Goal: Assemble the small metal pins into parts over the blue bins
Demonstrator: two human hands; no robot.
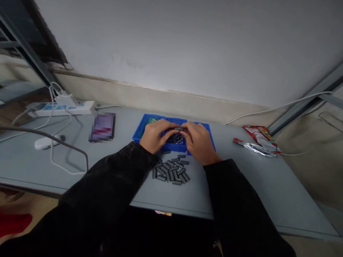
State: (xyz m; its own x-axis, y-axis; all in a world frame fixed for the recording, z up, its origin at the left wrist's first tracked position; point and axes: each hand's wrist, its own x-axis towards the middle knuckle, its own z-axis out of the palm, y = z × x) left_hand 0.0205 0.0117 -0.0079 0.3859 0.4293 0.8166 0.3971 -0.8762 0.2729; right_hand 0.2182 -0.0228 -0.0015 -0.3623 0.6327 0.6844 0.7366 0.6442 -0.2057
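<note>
Over the middle blue bin [174, 147], my left hand [156, 135] and my right hand [199, 141] meet fingertip to fingertip. Pinched between them is a small dark grey cylinder [179, 129], its ends covered by my fingers. Small shiny metal pieces [176, 138] lie in that bin below. The left blue bin [137, 135] holds something green, partly behind my left hand. A right blue bin [211, 137] is mostly covered by my right hand. Nearer to me, a loose pile of similar dark grey cylinders [171, 171] lies on the table between my forearms.
The grey table [244, 193] meets a wall at the back. On the left are a white power strip [66, 109] with cables, a white mouse-like device [47, 143] and a purple blurred packet [103, 128]. Red and silver wrappers [262, 139] lie at the right, near a metal post.
</note>
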